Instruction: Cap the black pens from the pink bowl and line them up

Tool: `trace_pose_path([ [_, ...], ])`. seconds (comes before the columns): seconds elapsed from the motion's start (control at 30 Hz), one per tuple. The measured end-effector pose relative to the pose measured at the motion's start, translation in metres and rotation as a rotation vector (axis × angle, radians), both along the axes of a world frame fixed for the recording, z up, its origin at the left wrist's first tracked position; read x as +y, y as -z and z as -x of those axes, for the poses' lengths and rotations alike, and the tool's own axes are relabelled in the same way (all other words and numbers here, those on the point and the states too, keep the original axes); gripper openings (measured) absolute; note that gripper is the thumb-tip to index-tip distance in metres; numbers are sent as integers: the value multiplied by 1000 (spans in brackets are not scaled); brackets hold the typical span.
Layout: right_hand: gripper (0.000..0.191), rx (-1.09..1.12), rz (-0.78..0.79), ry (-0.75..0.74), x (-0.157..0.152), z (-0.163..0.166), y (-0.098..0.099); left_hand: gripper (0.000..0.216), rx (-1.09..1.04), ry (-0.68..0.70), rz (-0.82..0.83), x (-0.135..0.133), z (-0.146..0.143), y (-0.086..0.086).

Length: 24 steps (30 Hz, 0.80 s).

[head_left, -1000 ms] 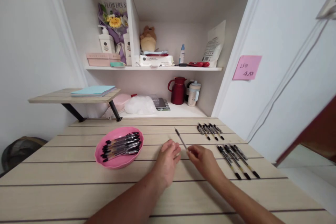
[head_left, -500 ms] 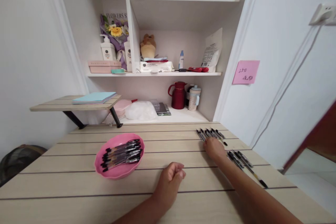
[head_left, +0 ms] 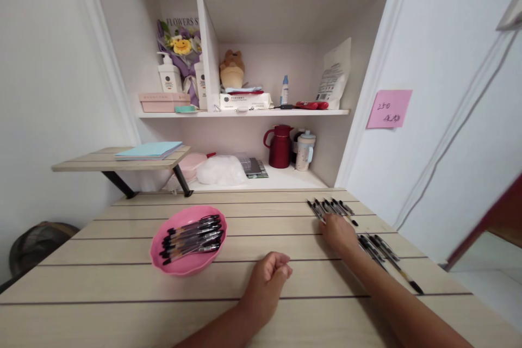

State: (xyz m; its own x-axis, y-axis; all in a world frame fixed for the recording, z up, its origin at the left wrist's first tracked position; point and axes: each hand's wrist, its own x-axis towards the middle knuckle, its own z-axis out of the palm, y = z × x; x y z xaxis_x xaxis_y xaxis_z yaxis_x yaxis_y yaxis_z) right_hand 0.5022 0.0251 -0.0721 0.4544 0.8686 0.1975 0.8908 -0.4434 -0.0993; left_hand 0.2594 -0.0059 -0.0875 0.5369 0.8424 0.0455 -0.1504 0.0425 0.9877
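My right hand (head_left: 339, 234) is at the near end of a row of black-capped clear pens (head_left: 332, 209) on the right of the table. Its fingers are pinched at the lower end of the leftmost pen (head_left: 315, 210); the fingertips are partly hidden. A second group of pens (head_left: 377, 250) lies just right of my right forearm, one of them sticking out toward me. My left hand (head_left: 267, 283) rests on the table near the middle, fingers curled and nothing visible in them. To its left, a pink scalloped bowl (head_left: 190, 270) holds several similar pens (head_left: 193, 239).
A small raised stand (head_left: 81, 161) with blue paper (head_left: 149, 150) is at the back left. Behind the table, shelves carry a red jug (head_left: 280, 147), a pale cup (head_left: 304, 151) and a plastic bag (head_left: 221, 170). A pink note (head_left: 389, 109) hangs on the right wall.
The view has shifted slightly, so the scene sits a little farther right. My right hand stays at the row of pens, and my left hand keeps its curled pose.
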Motion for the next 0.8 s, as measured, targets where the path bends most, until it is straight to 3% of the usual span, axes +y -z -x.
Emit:
trace_pose_path([
  [0.13,26,2,6,-89,-26,30,-4,18,-5,-13,4,0,-2,-1],
  [0.3,29,72,17,-327,-65,94,-10,17,32,-1,8,3,-4,-5],
  [0.37,28,102,21,-413,-78,114,-13,18,109,4,-66,6,3,-16],
  [0.43,28,116,21,-465,-87,129,-17,19,207,-18,-247,13,19,-35],
  [0.53,26,132,36,-509,-94,142,-18,22,463,-109,-605,30,57,-72],
  [0.63,25,155,23,-538,-96,148,-14,26,1045,-209,-864,51,100,-100],
  [0.7,25,182,-10,-546,-96,149,-9,20,1219,-239,-826,62,123,-107],
  [0.8,23,252,-71,-545,-95,148,-1,14,1386,-250,-753,71,146,-100],
])
